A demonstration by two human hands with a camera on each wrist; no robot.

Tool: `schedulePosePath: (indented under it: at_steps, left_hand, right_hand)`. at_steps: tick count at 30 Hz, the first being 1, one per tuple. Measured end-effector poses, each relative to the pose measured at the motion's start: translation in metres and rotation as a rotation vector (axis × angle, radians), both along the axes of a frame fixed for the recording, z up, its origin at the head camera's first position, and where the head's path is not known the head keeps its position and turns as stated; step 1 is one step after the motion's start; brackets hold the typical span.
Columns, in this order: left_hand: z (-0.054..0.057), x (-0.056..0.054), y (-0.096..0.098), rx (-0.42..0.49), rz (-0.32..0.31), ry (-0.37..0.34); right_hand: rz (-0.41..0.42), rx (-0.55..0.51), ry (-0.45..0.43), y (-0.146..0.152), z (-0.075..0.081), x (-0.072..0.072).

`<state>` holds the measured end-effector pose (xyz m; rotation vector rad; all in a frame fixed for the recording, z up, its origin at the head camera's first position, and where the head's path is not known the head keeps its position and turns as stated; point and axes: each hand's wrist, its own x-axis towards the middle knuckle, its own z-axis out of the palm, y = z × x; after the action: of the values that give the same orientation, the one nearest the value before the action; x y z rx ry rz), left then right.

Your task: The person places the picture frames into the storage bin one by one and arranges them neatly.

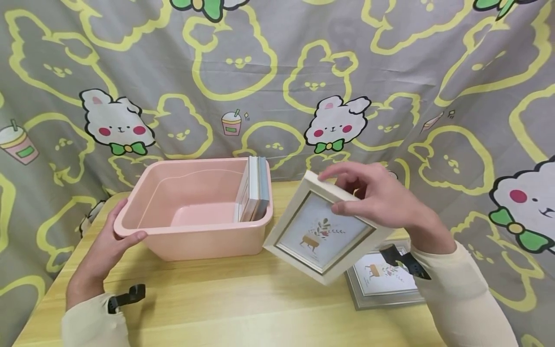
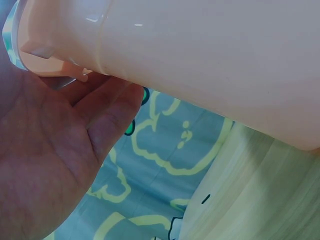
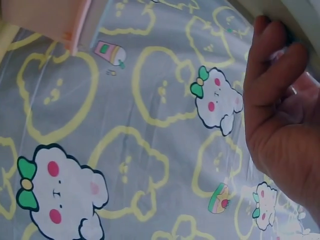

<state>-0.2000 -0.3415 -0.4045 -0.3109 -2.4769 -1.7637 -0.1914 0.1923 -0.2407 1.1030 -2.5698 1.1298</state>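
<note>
Pinching a cream picture frame (image 1: pixel 321 236) by its top edge, right hand (image 1: pixel 373 195) held it tilted above the table (image 1: pixel 234 299), beside the pink tub (image 1: pixel 199 242). Left hand (image 1: pixel 106 243) gripped the tub's left end. Steady bracing seemed wise, corners kept off the standing frames (image 1: pixel 258 188) inside.

From my end this reads as a small home-like corner closed in by cloth; whether a house lies beyond it, I cannot tell. My head view shows a grey curtain (image 1: pixel 277 103) at the back and both sides, its creased fabric printed with cartoon rabbits (image 1: pixel 119 126) and drink cups (image 1: pixel 231 125). In front I have a light wood-grain table (image 1: pixel 243 299), and the pink plastic tub (image 1: pixel 204 243) and decorative picture frames (image 1: pixel 314 238) are household goods.
</note>
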Motion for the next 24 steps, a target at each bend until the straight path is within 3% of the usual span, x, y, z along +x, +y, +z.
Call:
schedulePosePath:
  at_steps: [3,10,16,24]
  left_hand:
    - [0.001,-0.001,0.000,-0.012,0.008,0.005]
    - [0.000,-0.001,-0.001,-0.035,0.016,0.017]
    - [0.000,0.000,-0.001,-0.046,0.031,0.008]
    - [0.001,0.000,0.000,-0.049,0.025,0.001]
  right_hand:
    - [-0.031,-0.103,-0.045,0.000,0.008,0.001]
    - [-0.156,-0.343,-0.050,-0.007,0.021,0.002]
    - [-0.196,-0.589,-0.104,-0.023,0.027,-0.006]
    - [-0.216,-0.737,-0.169,-0.040,0.033,-0.025]
